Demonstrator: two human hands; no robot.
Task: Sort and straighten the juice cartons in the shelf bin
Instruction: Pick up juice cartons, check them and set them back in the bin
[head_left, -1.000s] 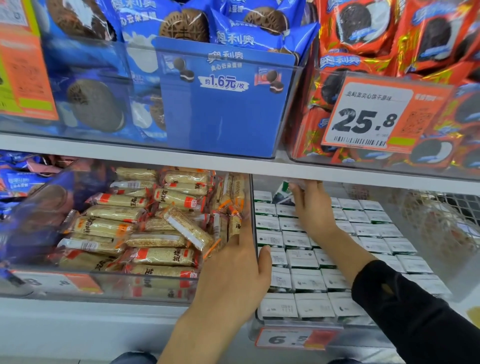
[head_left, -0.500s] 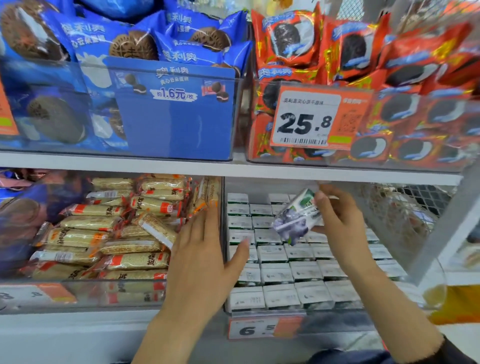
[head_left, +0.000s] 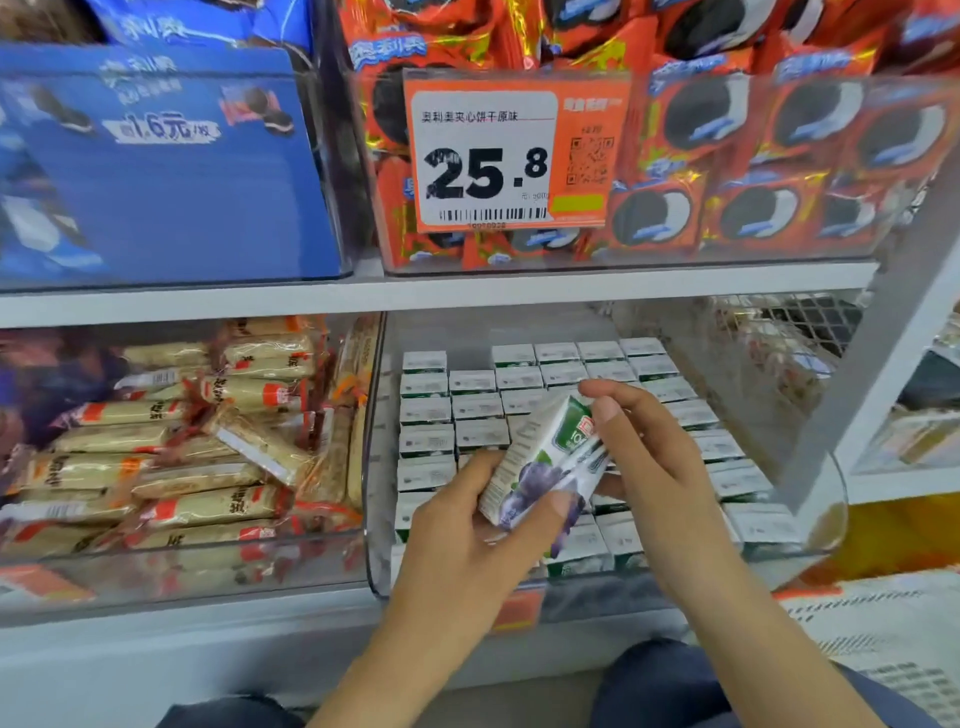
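A clear plastic shelf bin (head_left: 375, 519) on the lower shelf holds several white-topped juice cartons (head_left: 475, 405) standing in rows. One small carton with a grape picture and green top (head_left: 545, 462) is held tilted above the front rows. My left hand (head_left: 467, 540) grips its lower end with fingers and thumb. My right hand (head_left: 654, 457) pinches its upper end near the green top. A gap shows in the back row, second column from the left.
Left of the bin, another clear bin (head_left: 182, 566) holds several beige snack packs. The shelf board (head_left: 415, 291) above carries blue and red cookie bins and an orange price tag (head_left: 514, 150). A white shelf post (head_left: 878, 374) and wire mesh stand at the right.
My right hand pulled a grape carton out of the back of the bin and brought it forward. My left hand left the bin's divider wall and took hold of the carton's lower end.
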